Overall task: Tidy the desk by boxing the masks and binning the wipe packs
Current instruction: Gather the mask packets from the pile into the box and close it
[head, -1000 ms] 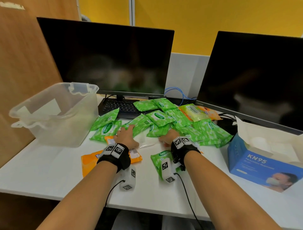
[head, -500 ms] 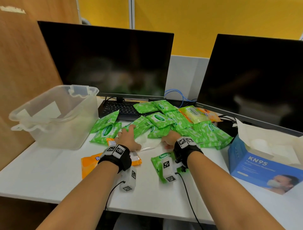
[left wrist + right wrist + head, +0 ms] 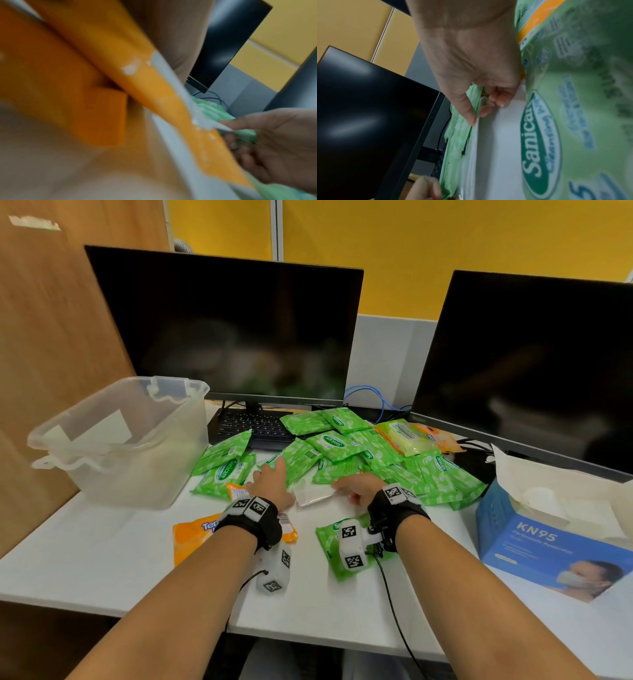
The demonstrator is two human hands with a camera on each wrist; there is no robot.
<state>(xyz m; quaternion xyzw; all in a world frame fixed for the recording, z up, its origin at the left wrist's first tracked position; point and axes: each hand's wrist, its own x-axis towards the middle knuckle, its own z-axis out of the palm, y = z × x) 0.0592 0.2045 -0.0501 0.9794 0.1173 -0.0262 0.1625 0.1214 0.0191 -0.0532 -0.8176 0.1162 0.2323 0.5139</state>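
A white mask in a clear packet (image 3: 313, 495) lies flat on the desk between my hands, at the front of a heap of green wipe packs (image 3: 335, 441). My right hand (image 3: 346, 486) pinches the packet's right edge with thumb and curled fingers; the right wrist view shows this pinch (image 3: 479, 117) on the mask packet (image 3: 496, 135). My left hand (image 3: 274, 474) lies with straight fingers on a green pack just left of the packet. An orange wipe pack (image 3: 195, 537) sits under my left wrist. The blue KN95 mask box (image 3: 548, 546) stands open at the right.
A clear plastic bin (image 3: 116, 440) stands at the left. One more green pack (image 3: 330, 542) lies under my right wrist. A keyboard (image 3: 246, 426) and two dark monitors (image 3: 239, 330) stand behind the heap. Yellow and orange packs (image 3: 407, 434) lie at the back right.
Both hands have stayed at the mask packet and barely shifted. The head view has moved slightly, so everything sits a little lower in the frame.
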